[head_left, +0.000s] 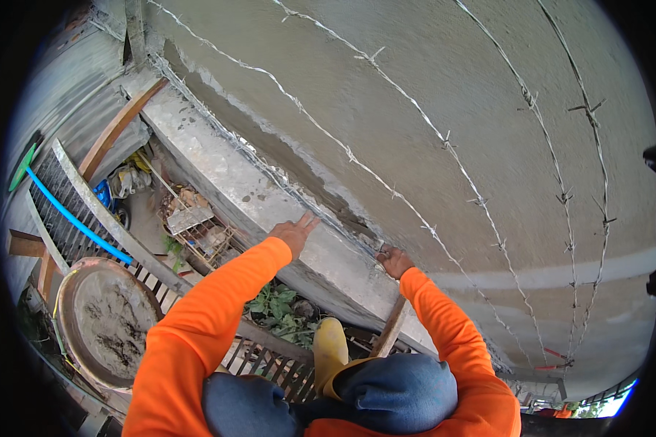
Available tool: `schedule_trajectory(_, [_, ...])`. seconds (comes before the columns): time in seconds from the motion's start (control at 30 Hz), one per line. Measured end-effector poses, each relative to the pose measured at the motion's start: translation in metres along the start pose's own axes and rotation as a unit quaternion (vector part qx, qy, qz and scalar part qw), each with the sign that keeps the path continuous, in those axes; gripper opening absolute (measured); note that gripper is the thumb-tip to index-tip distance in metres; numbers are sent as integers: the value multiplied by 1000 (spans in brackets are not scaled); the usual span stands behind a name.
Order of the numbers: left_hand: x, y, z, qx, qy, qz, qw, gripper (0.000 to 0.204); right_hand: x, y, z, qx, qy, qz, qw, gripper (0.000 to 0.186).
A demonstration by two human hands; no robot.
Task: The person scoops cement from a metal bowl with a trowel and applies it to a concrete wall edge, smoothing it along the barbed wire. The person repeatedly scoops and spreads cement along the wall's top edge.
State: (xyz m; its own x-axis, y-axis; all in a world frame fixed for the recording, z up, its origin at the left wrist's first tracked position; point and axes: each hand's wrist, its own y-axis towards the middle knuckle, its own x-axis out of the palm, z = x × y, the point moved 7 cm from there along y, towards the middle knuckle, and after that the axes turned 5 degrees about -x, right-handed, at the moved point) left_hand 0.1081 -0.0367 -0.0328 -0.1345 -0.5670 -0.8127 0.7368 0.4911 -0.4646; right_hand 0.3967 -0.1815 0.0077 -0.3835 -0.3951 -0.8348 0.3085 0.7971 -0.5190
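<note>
My left hand (296,234) rests on the concrete ledge (229,178), its fingers stretched toward the seam where the ledge meets the plastered wall (444,95). To its right, my right hand (394,261) has its fingers curled at the same seam. Whatever is in those fingers is hidden or too small to make out. A strand of wire (259,162) runs along the seam past the left hand. Near the right hand, the wall's lower edge looks rough and broken.
Several strands of barbed wire (350,154) stretch across the wall close to both arms. A round basin of wet mortar (109,320) stands at lower left. Beside it are a blue hose (76,218) and a curved wooden beam (120,127). My yellow boot (330,346) is on slats above plants (280,313).
</note>
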Motion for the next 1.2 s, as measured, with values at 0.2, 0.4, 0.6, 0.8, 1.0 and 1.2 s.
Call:
schedule_trajectory(0.2, [-2, -3, -1, 5, 0, 10, 1000, 100, -3, 6, -7, -12, 69, 69, 995, 53])
schedule_trajectory(0.4, [-4, -7, 0, 10, 2, 8, 1000, 102, -7, -33, -2, -24, 114, 97, 988, 53])
schedule_trajectory(0.6, [-3, 9, -1, 13, -3, 11, 1000, 105, -19, -56, 6, -54, 28, 146, 987, 49])
schedule_trajectory(0.8, [-6, 17, 0, 16, 18, 47, 999, 103, -35, -68, 19, -11, 68, 96, 993, 50])
schedule_trajectory(1.0, [-8, 15, 0, 15, 18, 45, 999, 101, -39, -64, 11, -19, -1, 81, 997, 51])
schedule_trajectory(1.2, [6, 7, 4, 5, -16, 65, 998, 102, -53, -93, -24, -38, 5, 153, 988, 52])
